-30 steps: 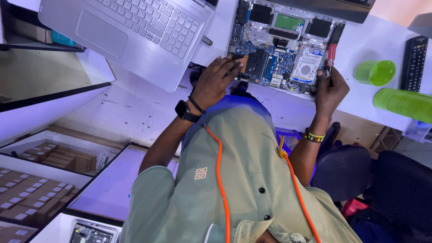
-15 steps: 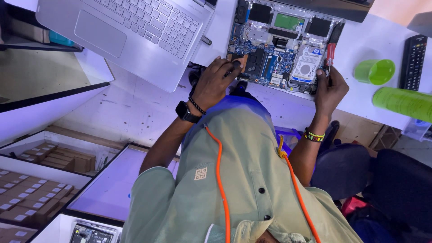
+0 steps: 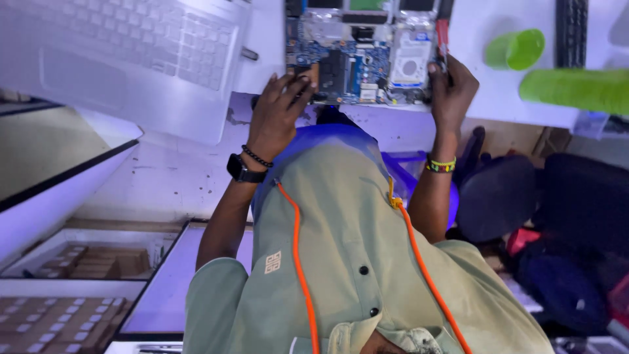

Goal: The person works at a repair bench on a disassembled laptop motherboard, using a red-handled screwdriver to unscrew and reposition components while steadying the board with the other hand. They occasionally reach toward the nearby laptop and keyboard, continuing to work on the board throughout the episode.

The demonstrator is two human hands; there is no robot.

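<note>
An opened laptop base (image 3: 367,59) lies on the white table (image 3: 472,92), its blue circuit board and silver drive exposed. My left hand (image 3: 275,115), with a black watch and a bead bracelet at the wrist, rests its fingertips on the board's near edge. My right hand (image 3: 449,85), with a yellow-green wristband, is closed around a red-handled screwdriver (image 3: 442,36) held upright at the board's right side, beside the silver drive. The tool's tip is out of sight.
A silver laptop keyboard half (image 3: 131,52) lies at the left. A green cup (image 3: 517,49), a green cylinder (image 3: 576,88) and a black remote (image 3: 570,29) sit at the right. A dark chair (image 3: 498,196) and bags stand below; trays of boxes (image 3: 59,314) are at lower left.
The view has shifted and drawn closer to the table. My right hand has risen a little toward the board with the screwdriver. My left hand stays on the board's edge.
</note>
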